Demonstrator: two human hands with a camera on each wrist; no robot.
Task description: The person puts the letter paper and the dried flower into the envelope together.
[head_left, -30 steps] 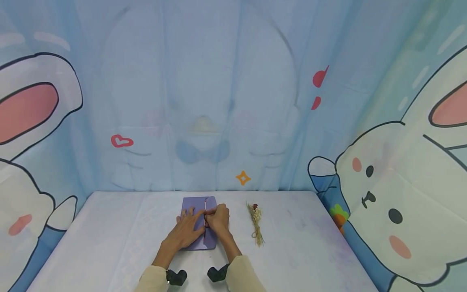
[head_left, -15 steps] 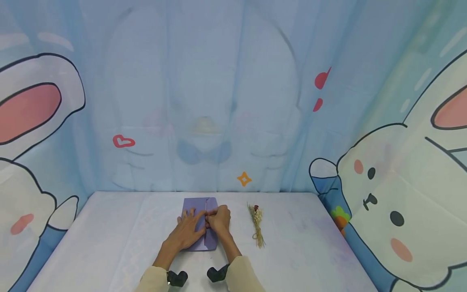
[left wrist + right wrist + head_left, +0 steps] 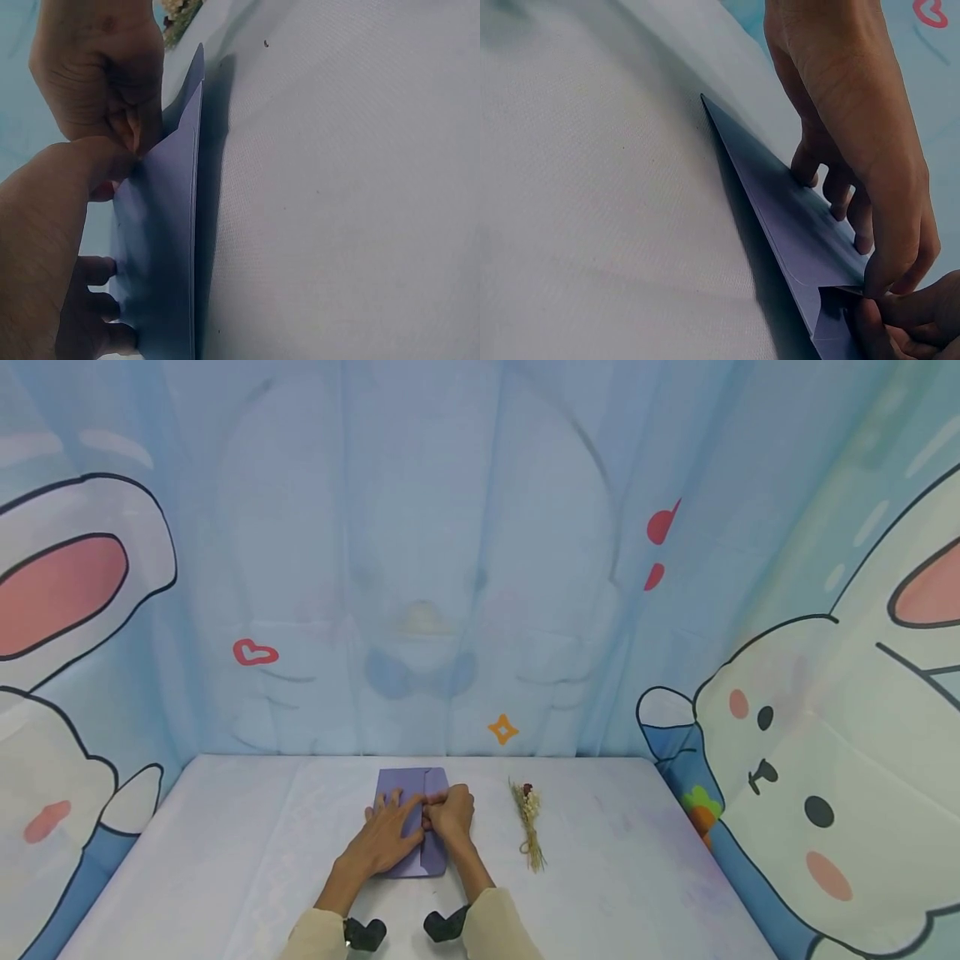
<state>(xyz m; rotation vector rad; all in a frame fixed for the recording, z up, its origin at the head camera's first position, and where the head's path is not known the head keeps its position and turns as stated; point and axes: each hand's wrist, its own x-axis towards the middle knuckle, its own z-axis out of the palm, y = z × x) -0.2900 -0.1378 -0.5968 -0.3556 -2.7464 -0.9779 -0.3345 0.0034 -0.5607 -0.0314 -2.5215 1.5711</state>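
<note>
A purple envelope (image 3: 408,862) lies on the white table, its flap (image 3: 435,852) along the right side, folded over the body. My left hand (image 3: 384,835) rests spread on the envelope's body, and its thumb and index finger reach to the flap's edge. With curled fingers, my right hand (image 3: 450,814) pinches the flap at its middle, right by the left fingertips. In the right wrist view, a gap shows under the flap's edge (image 3: 832,294) beside the touching hands. What lies between the right fingertips is mostly hidden.
To the right of the envelope lies a small bunch of dried flowers (image 3: 528,827) tied at its stems. The white-covered table (image 3: 637,860) ends at a blue curtain (image 3: 420,527) printed with rabbits. Black wrist devices (image 3: 365,933) sit on both wrists.
A second ago a thin white and red strip showed along the flap's edge; now the purple flap covers it. Both hands stay almost in place.
</note>
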